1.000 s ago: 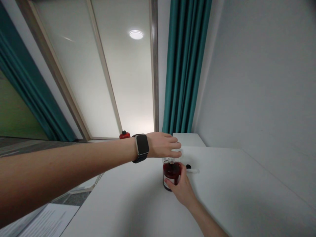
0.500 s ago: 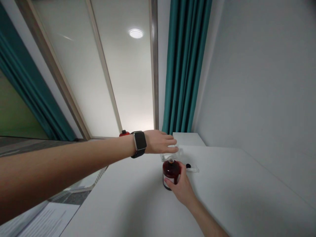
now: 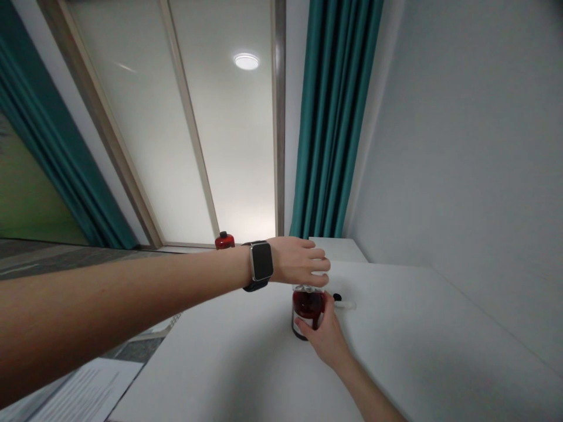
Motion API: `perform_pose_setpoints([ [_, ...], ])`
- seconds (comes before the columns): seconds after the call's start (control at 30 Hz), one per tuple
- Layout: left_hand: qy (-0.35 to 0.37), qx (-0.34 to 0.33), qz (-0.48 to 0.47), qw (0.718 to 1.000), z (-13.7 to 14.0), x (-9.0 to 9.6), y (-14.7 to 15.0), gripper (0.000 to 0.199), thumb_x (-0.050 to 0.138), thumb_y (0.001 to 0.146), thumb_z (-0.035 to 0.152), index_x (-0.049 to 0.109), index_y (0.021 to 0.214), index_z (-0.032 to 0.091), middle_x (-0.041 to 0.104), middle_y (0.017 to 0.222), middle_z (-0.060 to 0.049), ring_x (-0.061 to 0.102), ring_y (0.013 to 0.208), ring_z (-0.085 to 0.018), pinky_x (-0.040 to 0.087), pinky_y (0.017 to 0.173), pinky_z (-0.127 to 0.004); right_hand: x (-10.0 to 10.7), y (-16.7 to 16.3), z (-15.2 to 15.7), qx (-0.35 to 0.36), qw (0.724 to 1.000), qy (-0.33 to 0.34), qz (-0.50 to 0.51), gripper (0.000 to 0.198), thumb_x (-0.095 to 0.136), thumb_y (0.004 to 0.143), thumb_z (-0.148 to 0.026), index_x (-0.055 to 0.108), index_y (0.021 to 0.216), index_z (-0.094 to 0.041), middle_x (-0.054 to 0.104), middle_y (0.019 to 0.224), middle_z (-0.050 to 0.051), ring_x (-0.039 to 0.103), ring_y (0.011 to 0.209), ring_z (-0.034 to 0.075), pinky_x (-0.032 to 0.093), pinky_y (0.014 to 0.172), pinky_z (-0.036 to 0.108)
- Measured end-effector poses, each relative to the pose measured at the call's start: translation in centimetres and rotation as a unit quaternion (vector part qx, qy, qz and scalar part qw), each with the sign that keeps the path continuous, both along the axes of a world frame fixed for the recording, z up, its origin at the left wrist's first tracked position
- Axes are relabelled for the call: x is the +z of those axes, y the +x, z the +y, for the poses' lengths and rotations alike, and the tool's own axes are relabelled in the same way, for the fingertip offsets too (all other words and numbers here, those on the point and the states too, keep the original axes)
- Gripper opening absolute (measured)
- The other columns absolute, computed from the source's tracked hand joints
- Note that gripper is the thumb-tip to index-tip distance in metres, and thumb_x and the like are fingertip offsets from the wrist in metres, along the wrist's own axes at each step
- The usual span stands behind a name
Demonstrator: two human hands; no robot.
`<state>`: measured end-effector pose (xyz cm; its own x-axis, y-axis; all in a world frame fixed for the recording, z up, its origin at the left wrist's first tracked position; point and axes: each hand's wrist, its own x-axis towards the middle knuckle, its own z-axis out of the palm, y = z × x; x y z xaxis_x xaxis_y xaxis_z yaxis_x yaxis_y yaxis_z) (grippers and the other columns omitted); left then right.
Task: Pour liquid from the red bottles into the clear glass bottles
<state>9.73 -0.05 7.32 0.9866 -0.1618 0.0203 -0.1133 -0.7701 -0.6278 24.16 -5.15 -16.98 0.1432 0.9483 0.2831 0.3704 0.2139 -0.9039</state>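
My right hand (image 3: 328,337) wraps around the side of a dark red-brown glass bottle (image 3: 308,305) with a white label, upright on the white table (image 3: 246,363). My left hand (image 3: 299,261), a black watch (image 3: 262,261) on its wrist, reaches across above the bottle with palm down and fingers bent. A clear, see-through piece (image 3: 308,288) shows beneath its fingers, right over the bottle's top; its shape is mostly hidden. It appears held by my left hand. The bottle's neck is covered from view. A small black cap-like piece (image 3: 337,297) lies beside a whitish tube (image 3: 346,305), right of the bottle.
Another red bottle with a black cap (image 3: 224,240) stands behind my left forearm. A white box-like block (image 3: 338,249) sits at the table's far end. Printed papers (image 3: 92,390) lie at lower left. A teal curtain (image 3: 328,146) and grey wall (image 3: 461,146) rise behind.
My left hand has moved right and slightly down, with the clear piece now over the bottle's neck. My right hand keeps its grip on the bottle. The rear red bottle shows more.
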Motion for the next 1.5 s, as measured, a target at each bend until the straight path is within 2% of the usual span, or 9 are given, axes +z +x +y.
perform_pose_setpoints([
  [0.43, -0.034, 0.048, 0.013, 0.998, -0.54, -0.02, 0.82, 0.015, 0.059, 0.093, 0.011, 0.063, 0.098, 0.024, 0.067, 0.105, -0.006, 0.059, 0.096, -0.020, 0.051, 0.078, -0.033, 0.33, -0.44, -0.10, -0.013, 1.000, 0.004, -0.005, 0.078, 0.074, 0.068, -0.033, 0.032, 0.132, -0.021, 0.064, 0.119, 0.013, 0.066, 0.107, 0.031, 0.051, 0.094, 0.048],
  [0.6, -0.022, 0.038, 0.009, 0.999, -0.24, -0.23, 0.53, 0.014, 0.059, 0.093, 0.011, 0.062, 0.100, 0.023, 0.066, 0.106, -0.008, 0.058, 0.096, -0.021, 0.050, 0.078, -0.033, 0.21, -0.33, -0.09, -0.018, 1.000, 0.011, -0.006, 0.078, 0.075, 0.067, -0.033, 0.033, 0.132, -0.021, 0.064, 0.121, 0.013, 0.065, 0.108, 0.031, 0.050, 0.096, 0.048],
  [0.77, -0.001, 0.047, 0.018, 0.999, -0.30, -0.14, 0.37, 0.015, 0.051, 0.098, 0.013, 0.061, 0.104, 0.022, 0.066, 0.110, -0.007, 0.057, 0.100, -0.021, 0.048, 0.079, -0.033, 0.23, -0.22, -0.15, -0.011, 1.000, 0.015, -0.007, 0.077, 0.075, 0.068, -0.032, 0.033, 0.132, -0.022, 0.064, 0.120, 0.013, 0.065, 0.107, 0.032, 0.050, 0.095, 0.050],
  [0.97, -0.011, 0.085, 0.045, 0.995, -0.64, 0.37, 0.41, 0.020, 0.046, 0.099, 0.011, 0.060, 0.106, 0.024, 0.066, 0.113, -0.007, 0.057, 0.102, -0.020, 0.047, 0.081, -0.033, 0.47, -0.09, -0.26, -0.001, 1.000, 0.007, -0.010, 0.077, 0.074, 0.069, -0.033, 0.031, 0.132, -0.022, 0.061, 0.124, 0.014, 0.063, 0.111, 0.032, 0.049, 0.096, 0.051],
  [1.17, 0.005, 0.046, 0.043, 0.998, -0.20, 0.08, 0.20, 0.021, 0.042, 0.102, 0.015, 0.061, 0.105, 0.024, 0.066, 0.114, -0.006, 0.057, 0.102, -0.021, 0.044, 0.081, -0.034, 0.39, -0.04, -0.16, 0.001, 1.000, -0.014, -0.016, 0.078, 0.074, 0.069, -0.034, 0.030, 0.132, -0.022, 0.062, 0.121, 0.014, 0.064, 0.108, 0.032, 0.047, 0.098, 0.053],
  [1.33, 0.000, 0.002, 0.003, 1.000, 0.02, -0.37, 0.28, 0.011, 0.055, 0.097, 0.016, 0.062, 0.101, 0.023, 0.067, 0.108, -0.007, 0.058, 0.096, -0.021, 0.045, 0.076, -0.033, 0.63, -0.22, -0.14, 0.000, 1.000, -0.014, -0.021, 0.077, 0.072, 0.071, -0.034, 0.029, 0.133, -0.020, 0.062, 0.122, 0.015, 0.064, 0.109, 0.031, 0.047, 0.098, 0.050],
  [1.5, 0.000, 0.035, 0.025, 0.999, -0.46, -0.14, 0.55, 0.017, 0.049, 0.099, 0.015, 0.064, 0.101, 0.024, 0.067, 0.111, -0.005, 0.057, 0.099, -0.020, 0.044, 0.076, -0.033, 0.61, -0.17, 0.01, -0.007, 0.999, -0.019, -0.027, 0.077, 0.071, 0.070, -0.034, 0.029, 0.133, -0.019, 0.064, 0.120, 0.014, 0.065, 0.108, 0.031, 0.049, 0.096, 0.047],
])
